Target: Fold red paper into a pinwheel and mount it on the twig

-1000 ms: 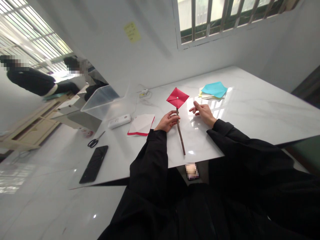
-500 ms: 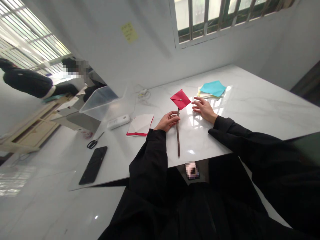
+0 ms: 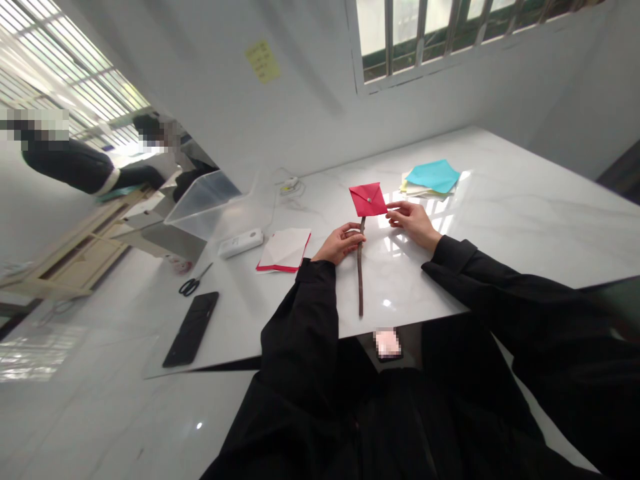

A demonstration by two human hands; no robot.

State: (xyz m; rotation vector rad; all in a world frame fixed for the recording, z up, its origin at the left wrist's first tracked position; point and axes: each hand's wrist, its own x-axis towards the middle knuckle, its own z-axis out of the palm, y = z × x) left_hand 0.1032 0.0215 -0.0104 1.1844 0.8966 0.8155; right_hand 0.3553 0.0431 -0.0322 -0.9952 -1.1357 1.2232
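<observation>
Left hand (image 3: 337,247) grips the stick (image 3: 361,280); right hand (image 3: 417,225), loosely open, perhaps touches the red paper (image 3: 364,207) atop it, where light fingers suit.

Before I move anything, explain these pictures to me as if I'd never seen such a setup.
There is no machine here: a person works with two bare hands. All the pictures come from one camera worn on the head, looking forward and down.

The left hand holds a thin brown wooden stick with a folded red paper square at its top. The right hand has its fingertips at the square's right corner; whether they touch it is hard to tell.

On the glossy white marbled table, a blue paper sheet tops the pile at the back right. To the left lie a white-and-red paper stack, a long white plastic device, black-handled scissors and a flat black phone-like slab.
</observation>
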